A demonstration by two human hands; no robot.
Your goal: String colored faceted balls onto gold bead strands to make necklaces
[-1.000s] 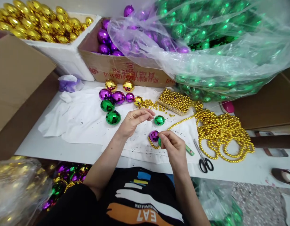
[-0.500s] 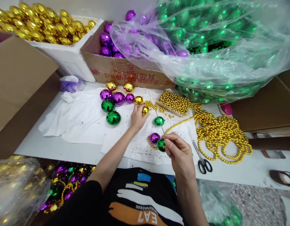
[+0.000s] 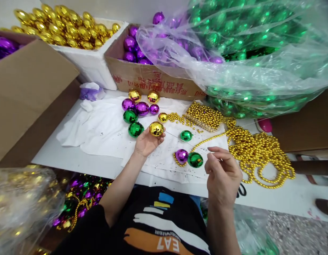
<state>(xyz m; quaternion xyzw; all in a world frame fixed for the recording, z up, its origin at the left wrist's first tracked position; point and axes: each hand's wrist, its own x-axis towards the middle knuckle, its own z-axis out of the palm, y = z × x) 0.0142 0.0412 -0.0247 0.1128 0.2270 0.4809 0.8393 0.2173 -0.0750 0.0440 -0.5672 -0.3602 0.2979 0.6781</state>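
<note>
Wearing a black T-shirt printed with orange, white and blue patches; pinching a thin pale wire between thumb and fingertips of the right hand, in a closely pressed grip; covering part of a pair of black-handled scissors with the same hand; facing, left of it, a shiny green mirrored ball and, just beside that, a shiny purple mirrored ball edged by a short curve of small gold beads, on a rumpled white cloth over a pale desk; cradling a shiny gold mirrored ball in the left hand, in a grip curled round its lower side, above the cloth and at the far end of the wire; unable to tell about contact there between wire and ball; having, a little farther off, a smaller green mirrored ball, a large heap of stringed gold beads to the right, a shallow tray full of loose gold beads, and a cluster of gold, purple and green mirrored balls beyond the left hand; backed by a white foam box piled with gold ornaments, a brown cardboard box of purple balls, and a clear plastic bag of green balls.
</note>
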